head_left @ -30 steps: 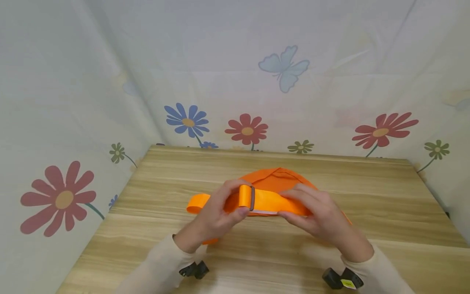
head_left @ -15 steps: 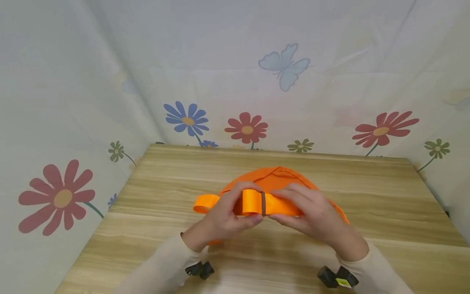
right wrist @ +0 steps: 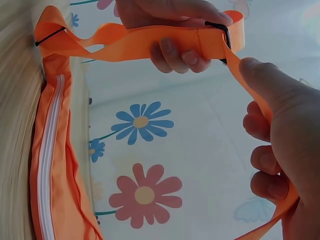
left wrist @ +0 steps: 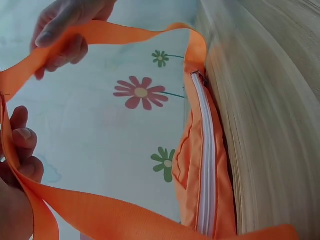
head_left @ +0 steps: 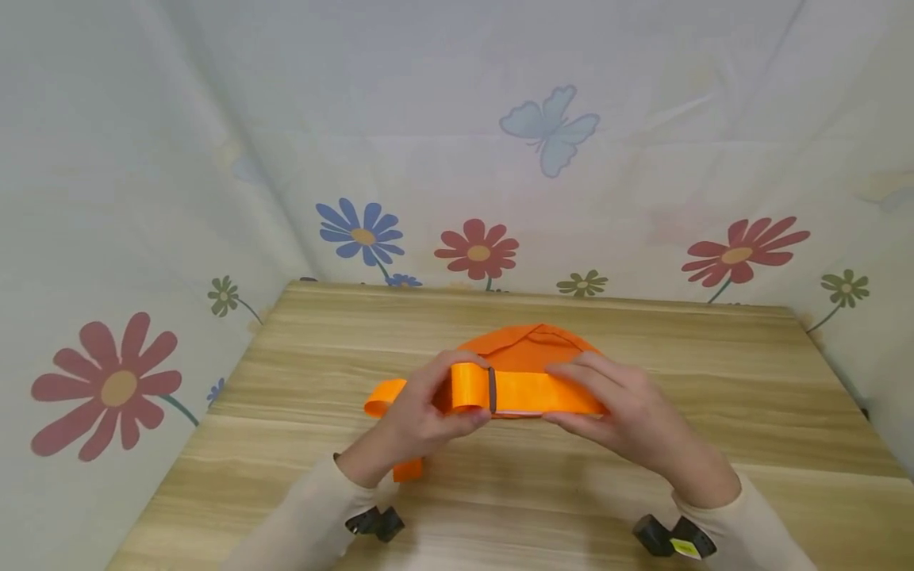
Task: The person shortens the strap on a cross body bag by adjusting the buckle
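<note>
The left hand [head_left: 421,414] pinches a flat, smooth orange strap [head_left: 531,392] beside its dark buckle [head_left: 492,390], where the strap folds into a loop; the right hand [head_left: 628,404] pinches the strap farther along. Below, a soft orange fabric bag [head_left: 531,349] with a white zip [left wrist: 208,160] rests on the wood-grain worktop [head_left: 314,341], well in from its left and right edges. A pale, flower-printed backdrop [head_left: 400,103] rises behind the far edge. The yellow label [head_left: 685,549] at the right wrist is too small to read.
</note>
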Available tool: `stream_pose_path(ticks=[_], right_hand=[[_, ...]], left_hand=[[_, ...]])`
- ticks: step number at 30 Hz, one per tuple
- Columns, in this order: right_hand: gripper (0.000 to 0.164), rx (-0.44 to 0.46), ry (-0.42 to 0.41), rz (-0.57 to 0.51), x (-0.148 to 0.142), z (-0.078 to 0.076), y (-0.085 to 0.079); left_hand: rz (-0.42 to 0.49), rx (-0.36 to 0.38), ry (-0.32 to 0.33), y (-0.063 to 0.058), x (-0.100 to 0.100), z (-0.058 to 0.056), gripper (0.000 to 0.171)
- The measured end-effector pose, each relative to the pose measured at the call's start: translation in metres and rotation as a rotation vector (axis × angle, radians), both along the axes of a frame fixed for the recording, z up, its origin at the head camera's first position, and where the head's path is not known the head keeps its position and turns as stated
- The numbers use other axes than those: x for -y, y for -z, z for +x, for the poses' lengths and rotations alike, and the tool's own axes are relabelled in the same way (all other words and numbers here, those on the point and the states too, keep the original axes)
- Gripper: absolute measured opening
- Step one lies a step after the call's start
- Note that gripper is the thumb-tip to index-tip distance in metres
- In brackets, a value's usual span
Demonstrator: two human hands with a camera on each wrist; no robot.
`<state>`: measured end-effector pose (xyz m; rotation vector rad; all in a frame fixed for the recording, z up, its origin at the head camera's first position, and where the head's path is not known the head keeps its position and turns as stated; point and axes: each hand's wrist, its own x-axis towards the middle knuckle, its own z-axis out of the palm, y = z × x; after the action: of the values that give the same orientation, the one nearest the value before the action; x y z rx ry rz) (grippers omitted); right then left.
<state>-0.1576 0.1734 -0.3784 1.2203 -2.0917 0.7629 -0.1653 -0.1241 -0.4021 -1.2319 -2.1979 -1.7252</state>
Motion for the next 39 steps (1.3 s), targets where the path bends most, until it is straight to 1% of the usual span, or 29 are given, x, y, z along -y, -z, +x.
stream_pose_path(ticks=[2, 5, 7, 11, 12, 14, 19, 23, 26, 30, 32, 36, 39], right_hand=[[0.054, 0.002, 0.002, 0.001, 0.000, 0.001, 0.001], [0.052, -0.006, -0.001, -0.014, 0.001, 0.001, 0.003], [0.050, -0.015, -0.014, -0.035, 0.002, 0.001, 0.005], [0.047, -0.026, -0.031, -0.067, 0.007, 0.000, 0.009], [0.047, -0.027, -0.039, -0.075, 0.008, 0.000, 0.009], [0.046, -0.027, -0.051, -0.086, 0.011, 0.001, 0.009], [0.046, 0.006, -0.076, -0.089, 0.017, 0.002, 0.008], [0.048, 0.020, -0.073, -0.077, 0.018, 0.001, 0.009], [0.049, 0.019, -0.059, -0.079, 0.018, 0.001, 0.010], [0.050, 0.024, -0.050, -0.084, 0.019, 0.001, 0.010], [0.049, 0.023, -0.054, -0.087, 0.020, 0.001, 0.009], [0.048, 0.004, -0.063, -0.094, 0.024, 0.002, 0.009], [0.049, -0.007, -0.067, -0.098, 0.026, 0.002, 0.009]], left_hand=[[-0.017, -0.006, -0.005, 0.001, 0.001, -0.001, 0.055], [-0.028, -0.015, -0.021, 0.002, 0.003, -0.001, 0.068], [-0.020, -0.034, -0.010, 0.002, 0.003, -0.002, 0.072], [-0.003, -0.118, 0.031, 0.005, 0.002, -0.006, 0.065], [-0.005, -0.140, 0.036, 0.006, 0.001, -0.007, 0.063], [-0.020, -0.169, 0.024, 0.005, 0.000, -0.007, 0.061], [-0.095, -0.191, -0.029, -0.004, -0.005, -0.002, 0.062], [-0.142, -0.205, -0.032, -0.008, -0.004, -0.001, 0.070], [-0.136, -0.191, -0.020, -0.008, 0.001, -0.001, 0.071], [-0.117, -0.171, -0.019, -0.005, 0.005, -0.002, 0.066], [-0.115, -0.182, -0.019, -0.004, 0.005, -0.003, 0.064], [-0.115, -0.231, -0.007, -0.003, 0.002, -0.005, 0.060], [-0.117, -0.245, 0.003, -0.003, -0.001, -0.006, 0.059]])
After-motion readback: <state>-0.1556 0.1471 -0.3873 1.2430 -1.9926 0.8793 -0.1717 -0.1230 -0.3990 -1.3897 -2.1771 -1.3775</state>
